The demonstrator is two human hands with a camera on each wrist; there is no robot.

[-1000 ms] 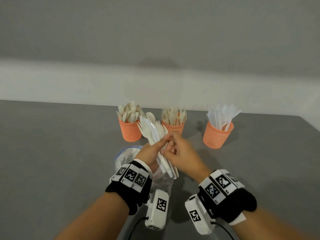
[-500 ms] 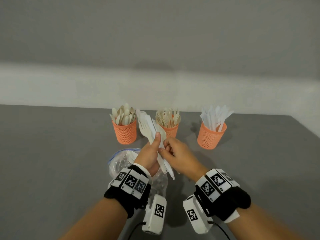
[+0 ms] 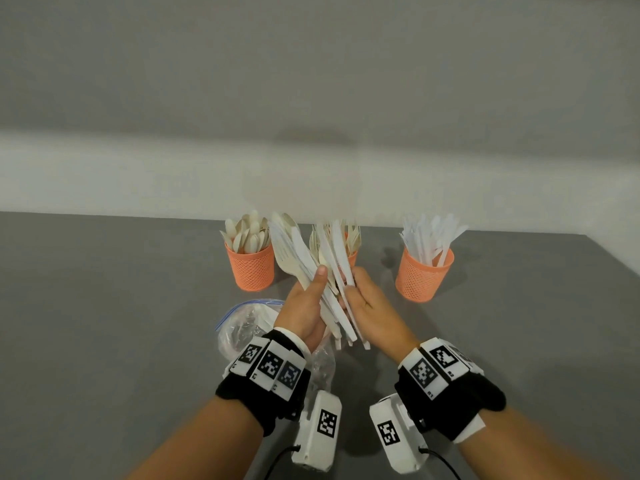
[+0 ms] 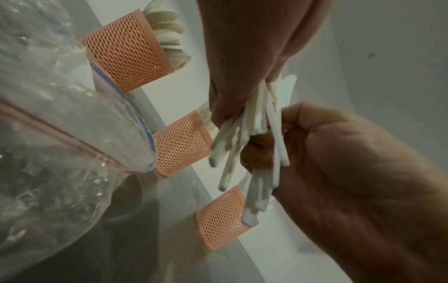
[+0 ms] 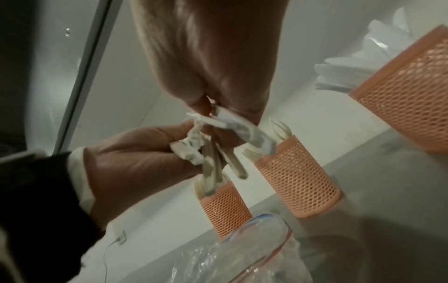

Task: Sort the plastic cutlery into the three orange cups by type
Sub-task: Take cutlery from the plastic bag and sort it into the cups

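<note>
Three orange mesh cups stand in a row at the table's far side: a spoon cup, a fork cup partly hidden behind the held cutlery, and a knife cup. In front of them my left hand grips a fanned bundle of mixed cutlery, thumb across the handles. My right hand pinches several white knives at the bundle's right side. In the left wrist view the handles hang out below the left hand's fingers. In the right wrist view the right hand's fingers pinch the white knives.
A crumpled clear zip bag lies on the grey table under my left wrist. A pale wall runs right behind the cups. The table's right edge slants past the knife cup.
The bundle has fanned wider. My right hand has drawn several white knives away from the forks and spoon, toward the right, and both hands sit a little closer to the cups.
</note>
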